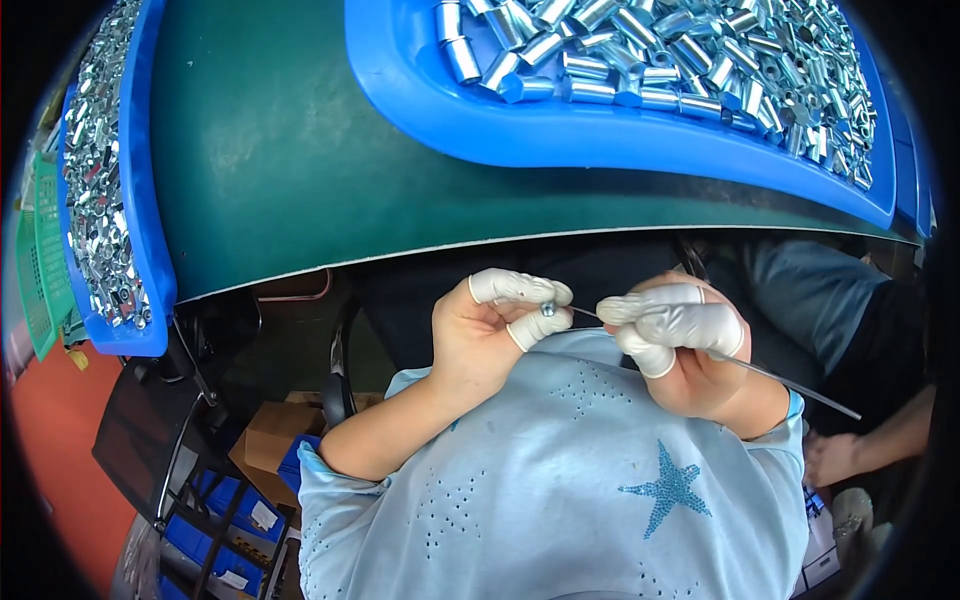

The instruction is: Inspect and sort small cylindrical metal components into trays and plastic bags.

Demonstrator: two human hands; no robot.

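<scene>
My left hand (pixel 470 345) wears white finger cots and pinches a small shiny metal cylinder (pixel 548 309) between thumb and fingers, one end facing up. My right hand (pixel 695 350), in white finger cots too, is closed around a thin grey metal rod (pixel 800 390). The rod's thin tip points left toward the cylinder; whether it enters the piece cannot be made out. Its longer end sticks out to the lower right. Both hands are held in front of my light blue shirt, just on my side of the table edge.
Beyond the hands is a green table (pixel 260 190). On it stands a blue tray (pixel 560 150) heaped with metal sleeves (pixel 600 60). At far left, another blue bin (pixel 145 210) holds many small metal parts. Another person's hand (pixel 835 458) rests at the right; a chair (pixel 150 430) stands lower left.
</scene>
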